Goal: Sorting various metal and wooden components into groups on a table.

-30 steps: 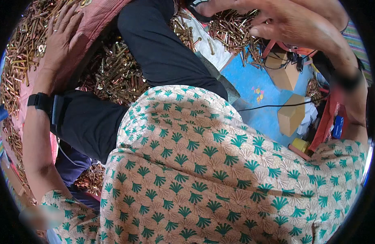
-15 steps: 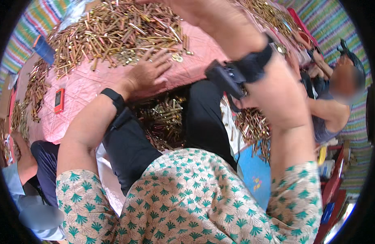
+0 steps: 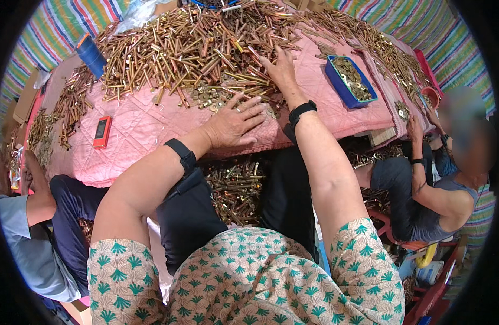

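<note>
A wide heap of thin brass-coloured metal rods or tubes (image 3: 190, 51) covers the far side of the pink quilted tabletop (image 3: 146, 119). My left hand (image 3: 233, 124) lies palm down near the table's front edge with its fingers spread, holding nothing. Just beyond it are small round washers (image 3: 209, 98) at the heap's near rim. My right hand (image 3: 283, 75) reaches over the heap's right part, fingers apart among the rods; whether the fingertips touch one is not clear. To its right stands a blue box (image 3: 337, 88) filled with washers.
A red handheld device (image 3: 101, 132) and a blue cylindrical container (image 3: 91, 57) are at the left of the table. More rods (image 3: 233, 189) lie below, between my knees. Other people sit at both sides; at the right, a person's hand (image 3: 415, 129) is near a washer pile (image 3: 402, 111).
My right arm, raised and blurred before, has come down with its hand at the heap. The view has shifted, bringing the blue box into sight. My left hand stays spread near the edge.
</note>
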Tool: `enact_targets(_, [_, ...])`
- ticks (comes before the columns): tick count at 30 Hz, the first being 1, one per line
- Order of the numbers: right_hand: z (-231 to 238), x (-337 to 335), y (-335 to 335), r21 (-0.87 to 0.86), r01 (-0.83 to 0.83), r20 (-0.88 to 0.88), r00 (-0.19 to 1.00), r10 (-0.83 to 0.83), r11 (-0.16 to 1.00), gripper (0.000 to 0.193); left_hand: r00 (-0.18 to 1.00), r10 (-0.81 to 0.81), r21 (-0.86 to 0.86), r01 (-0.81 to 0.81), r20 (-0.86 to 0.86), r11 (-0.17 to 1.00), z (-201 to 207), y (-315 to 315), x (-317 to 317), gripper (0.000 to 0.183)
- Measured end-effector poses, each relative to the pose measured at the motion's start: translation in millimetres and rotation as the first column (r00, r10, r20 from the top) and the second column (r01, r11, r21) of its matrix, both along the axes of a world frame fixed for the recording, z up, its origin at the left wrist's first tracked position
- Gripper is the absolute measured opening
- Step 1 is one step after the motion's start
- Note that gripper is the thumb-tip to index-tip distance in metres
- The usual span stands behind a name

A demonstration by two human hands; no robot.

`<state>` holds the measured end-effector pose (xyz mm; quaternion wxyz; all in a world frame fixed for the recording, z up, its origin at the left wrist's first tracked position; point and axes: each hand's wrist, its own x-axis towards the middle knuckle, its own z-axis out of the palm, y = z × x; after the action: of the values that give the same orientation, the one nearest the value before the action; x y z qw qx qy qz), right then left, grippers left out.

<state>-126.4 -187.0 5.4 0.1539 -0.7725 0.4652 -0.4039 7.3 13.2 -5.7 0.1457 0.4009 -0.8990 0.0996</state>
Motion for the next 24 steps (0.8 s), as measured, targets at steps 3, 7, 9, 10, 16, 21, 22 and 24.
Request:
enact_targets(3, [0,6,-4,-0.031,-0.039,-0.226,0.974,0.031,0.999,0.068,0.999,-0.012,-0.023,0.011,-0.041,1.000,1,0,-5,0.057])
enact_targets(7, [5,3,-6,0.034,-0.068,-0.336,0.939,0.076,0.997,0.053,1.000,-0.004,-0.023,0.003,-0.026,1.000,1,0,-4,0.057])
enact_targets(9, [8,3,-3,0.019,-0.023,-0.319,0.947,0.028,1.000,0.038,1.000,0.013,-0.004,-0.013,0.007,1.000,1,0,-2,0.058])
enact_targets(10, [9,2,0,0.017,-0.024,-0.318,0.948,0.028,1.000,0.038,1.000,0.014,-0.006,-0.014,0.008,1.000,1,0,-2,0.058])
enact_targets(16, [14,-7,11,0.083,0.086,-0.337,0.940,-0.053,0.993,0.034,1.000,0.022,-0.021,-0.021,0.006,1.000,-3,-1,0,0.058])
enact_targets(21, [0,-12,-2,-0.127,0.021,-0.336,0.940,-0.063,0.992,0.045,1.000,0.002,0.005,-0.002,0.011,1.000,1,-1,-3,0.058])
enact_targets(22, [-10,-22,-18,-0.229,-0.082,-0.331,0.944,0.001,0.970,0.047,1.000,-0.017,0.011,0.017,0.002,1.000,3,-6,-10,0.058])
enact_targets(24, [-11,-16,-20,-0.200,-0.089,-0.327,0.945,0.020,0.976,0.045,1.000,-0.004,0.016,0.003,0.015,1.000,2,-4,-5,0.058])
